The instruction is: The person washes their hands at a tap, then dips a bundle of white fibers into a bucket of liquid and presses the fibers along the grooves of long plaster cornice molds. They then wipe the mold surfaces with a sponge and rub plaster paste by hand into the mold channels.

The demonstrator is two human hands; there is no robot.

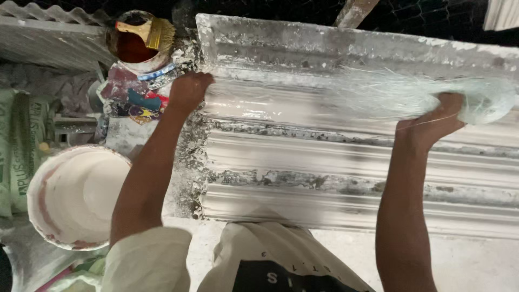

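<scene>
A long ribbed plaster mould (346, 178), white and grey-stained, lies across the view. A thin sheet of glass-fibre strands (389, 92) is spread along its upper channel. My left hand (189, 89) presses the left end of the fibre sheet against the mould's left edge. My right hand (435, 121) grips the bunched right end of the fibre near the mould's right part. Both forearms reach up from the bottom of the view.
A white bucket (75, 197) of wet plaster stands at the lower left. A small tin (132, 46) of dark red liquid with a yellow-handled brush (151, 32) sits at the upper left. A green printed sack (16, 151) lies at the left edge.
</scene>
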